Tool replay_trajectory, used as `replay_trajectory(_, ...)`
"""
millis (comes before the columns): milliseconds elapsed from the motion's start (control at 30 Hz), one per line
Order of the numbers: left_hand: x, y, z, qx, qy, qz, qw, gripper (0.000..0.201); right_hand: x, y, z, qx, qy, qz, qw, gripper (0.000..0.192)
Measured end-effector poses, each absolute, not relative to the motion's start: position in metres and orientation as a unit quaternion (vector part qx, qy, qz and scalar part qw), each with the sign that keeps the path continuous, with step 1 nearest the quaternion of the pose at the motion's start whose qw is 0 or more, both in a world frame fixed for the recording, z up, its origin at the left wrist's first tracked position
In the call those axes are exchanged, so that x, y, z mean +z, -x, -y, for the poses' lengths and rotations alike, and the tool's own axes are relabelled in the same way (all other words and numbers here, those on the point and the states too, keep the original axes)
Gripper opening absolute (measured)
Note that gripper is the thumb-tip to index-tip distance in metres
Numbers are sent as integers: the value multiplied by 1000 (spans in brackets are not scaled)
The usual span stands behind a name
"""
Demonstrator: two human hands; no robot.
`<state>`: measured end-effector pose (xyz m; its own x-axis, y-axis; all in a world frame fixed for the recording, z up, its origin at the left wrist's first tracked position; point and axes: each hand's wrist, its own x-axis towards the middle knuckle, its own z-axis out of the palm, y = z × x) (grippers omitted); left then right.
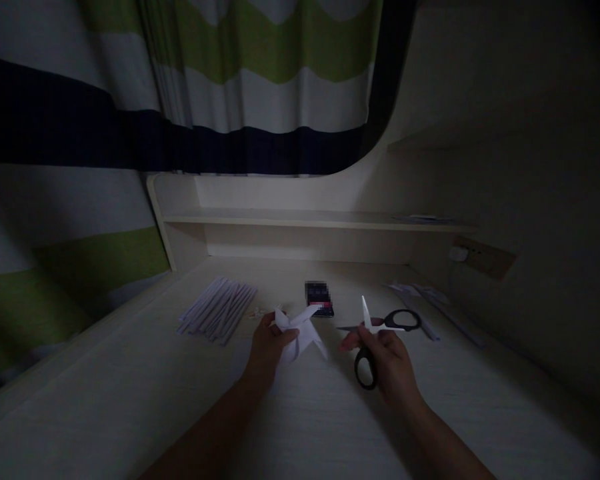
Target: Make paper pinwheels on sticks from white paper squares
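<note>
My left hand [269, 343] pinches a piece of white paper [296, 333] between thumb and fingers, over the desk. The paper has several pointed flaps that spread and curl like a pinwheel. To its right, my right hand [387, 360] grips a pair of scissors [365, 370] with black handles. The blades are spread wide, one pointing up and the other left toward the paper without touching it. My fingers hide part of the pivot. A phone [319, 298] with a lit, blurred screen lies flat just beyond the paper.
Several thin rolled paper sticks [219, 308] lie in a pile at the left. Small white bits [257, 313] sit beside them. More paper strips [430, 303] lie at the right, near a wall socket [485, 257]. A shelf [290, 219] runs along the back, below a striped curtain [280, 73].
</note>
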<state>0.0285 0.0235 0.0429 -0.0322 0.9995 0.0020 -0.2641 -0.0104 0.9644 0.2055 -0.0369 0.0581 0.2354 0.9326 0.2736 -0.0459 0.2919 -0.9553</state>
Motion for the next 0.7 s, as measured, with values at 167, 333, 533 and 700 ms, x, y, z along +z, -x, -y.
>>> replay_trajectory(167, 43, -35, -16, 552, -438, -447, 551, 43, 53, -198, 41, 381, 466, 492, 629, 26)
replay_trajectory(333, 46, -41, -5, 536, -469, -423, 561, 41, 51, -191, 47, 338, 448, 555, 614, 19)
replay_trajectory(533, 44, -42, -3, 531, -479, -400, 573, 44, 44, -197, 46, 27, 346, 785, 513, 16)
replay_trajectory(700, 41, -42, -6, 528, -487, -406, 565, 46, 31, -204, 39, -74, 332, 824, 453, 23)
